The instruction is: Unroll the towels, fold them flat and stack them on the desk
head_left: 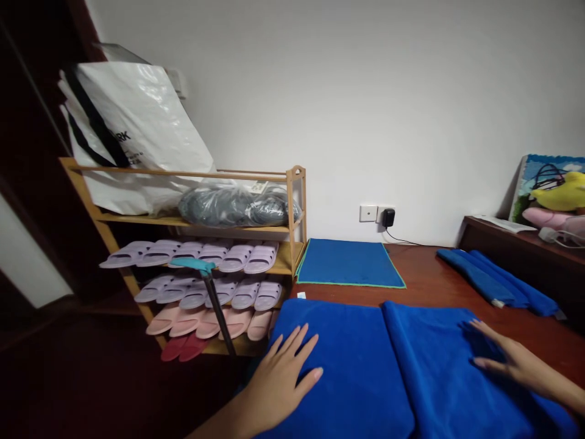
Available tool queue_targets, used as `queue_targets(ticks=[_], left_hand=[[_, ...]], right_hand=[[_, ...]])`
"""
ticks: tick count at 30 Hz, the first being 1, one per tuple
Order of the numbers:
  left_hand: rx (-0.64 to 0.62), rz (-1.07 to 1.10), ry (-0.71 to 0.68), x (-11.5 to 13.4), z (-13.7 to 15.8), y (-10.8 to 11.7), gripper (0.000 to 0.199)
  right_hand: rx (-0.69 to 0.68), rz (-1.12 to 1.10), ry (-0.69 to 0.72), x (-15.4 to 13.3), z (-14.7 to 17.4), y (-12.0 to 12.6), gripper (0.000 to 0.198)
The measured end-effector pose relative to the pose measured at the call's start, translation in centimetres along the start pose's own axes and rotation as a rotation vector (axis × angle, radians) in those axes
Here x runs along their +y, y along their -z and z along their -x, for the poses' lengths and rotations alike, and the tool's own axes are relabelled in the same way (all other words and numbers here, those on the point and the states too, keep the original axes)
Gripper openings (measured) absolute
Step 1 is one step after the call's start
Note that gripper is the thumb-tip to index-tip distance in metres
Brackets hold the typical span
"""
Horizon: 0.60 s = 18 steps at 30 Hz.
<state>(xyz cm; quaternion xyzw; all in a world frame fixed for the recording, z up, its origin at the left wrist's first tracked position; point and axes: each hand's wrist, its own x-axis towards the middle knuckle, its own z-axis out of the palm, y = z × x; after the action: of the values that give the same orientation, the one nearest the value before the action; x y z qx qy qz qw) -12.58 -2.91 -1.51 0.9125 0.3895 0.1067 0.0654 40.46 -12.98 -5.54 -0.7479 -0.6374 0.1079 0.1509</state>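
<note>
A bright blue towel [351, 360] lies on the wooden table, partly folded, with a raised fold edge running down its middle. On its left part rests my left hand [286, 375], flat with fingers spread. My right hand [509, 360] is at the towel's right part, its thumb and fingers apart, holding nothing that I can see. Behind the towel lies a flat folded blue cloth [347, 262] with green edging. Several narrow folded blue towels [498, 280] lie farther right. The near edge of the large towel runs out of view.
Left of the reddish-brown table [425, 286] stands a wooden shoe rack [297, 225] with several slippers [237, 256], a white bag [137, 122] and a plastic-wrapped grey bundle [237, 204]. A turquoise-topped handle [194, 264] leans before it. A black plug [388, 217] sits in the wall socket.
</note>
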Motion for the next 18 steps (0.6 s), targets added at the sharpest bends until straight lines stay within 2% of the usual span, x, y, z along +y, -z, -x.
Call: queue_targets(ticks=[3, 5, 8, 15, 18], left_hand=[[0.092, -0.032, 0.017, -1.3, -2.6, 0.2, 0.053], [0.077, -0.055, 0.055, -2.5, -4.6, -0.1, 0.054], [0.003, -0.055, 0.122, -4.2, -6.3, -1.1, 0.056], [0.009, -0.010, 0.140, -5.2, -6.4, -2.1, 0.057], [0.012, 0.008, 0.158, -5.2, -6.4, -2.0, 0.056]], right_hand=[[0.159, 0.048, -0.082, -0.8, -2.4, -1.6, 0.079], [0.159, 0.141, -0.093, -0.9, -3.6, -3.3, 0.077], [0.121, 0.256, -0.029, 0.6, -4.8, -5.0, 0.074], [0.138, 0.275, -0.071, 4.8, -6.6, -4.5, 0.074], [0.105, 0.272, -0.039, 6.0, -6.9, -4.6, 0.074]])
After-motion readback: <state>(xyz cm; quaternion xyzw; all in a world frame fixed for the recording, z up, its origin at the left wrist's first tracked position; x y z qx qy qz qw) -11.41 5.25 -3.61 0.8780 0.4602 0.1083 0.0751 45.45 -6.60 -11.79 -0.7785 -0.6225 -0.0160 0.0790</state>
